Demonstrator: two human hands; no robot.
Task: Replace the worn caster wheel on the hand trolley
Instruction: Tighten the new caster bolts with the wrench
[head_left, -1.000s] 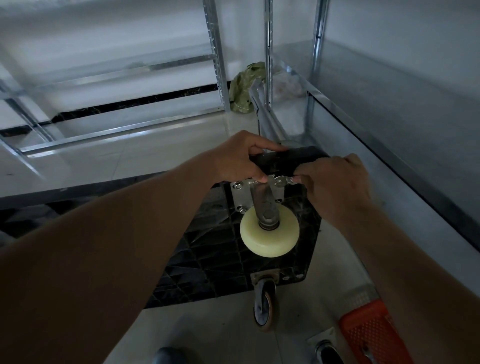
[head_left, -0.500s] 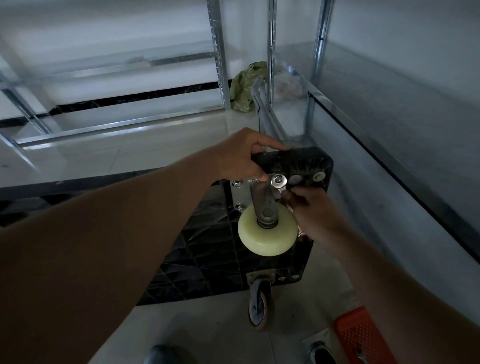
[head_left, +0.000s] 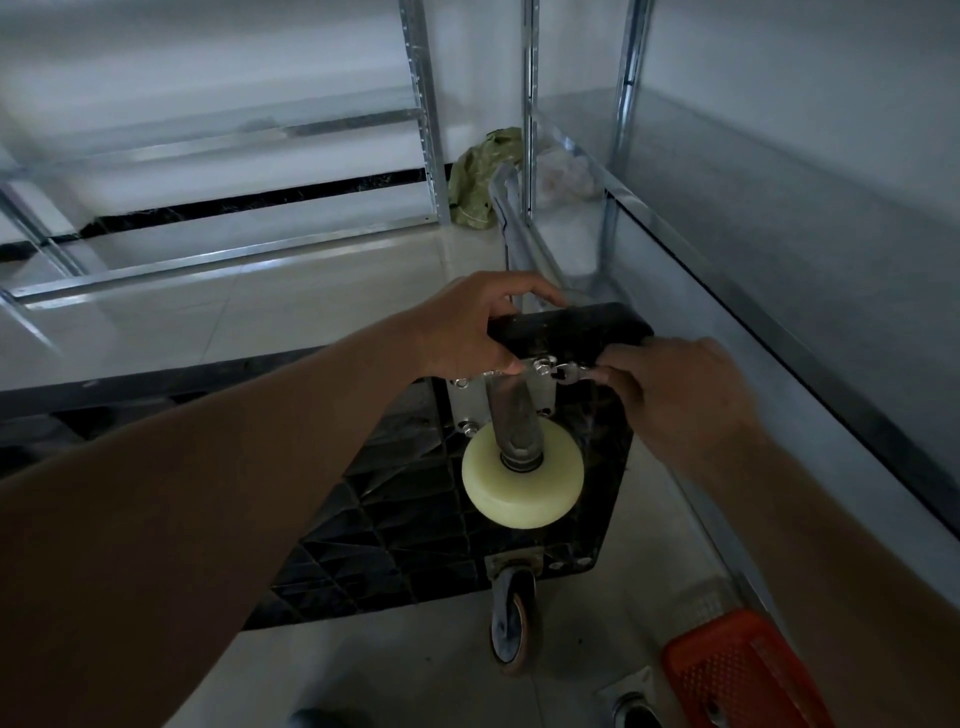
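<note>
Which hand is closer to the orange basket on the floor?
Right. The right hand holds a wrench at the caster plate, up above the orange basket. The left hand grips the trolley edge, farther away.

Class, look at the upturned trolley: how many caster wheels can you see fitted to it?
2. A cream wheel sits near the far corner, by both hands. A dark wheel sits at the near edge, above the floor. Others may be hidden behind the left arm.
</note>
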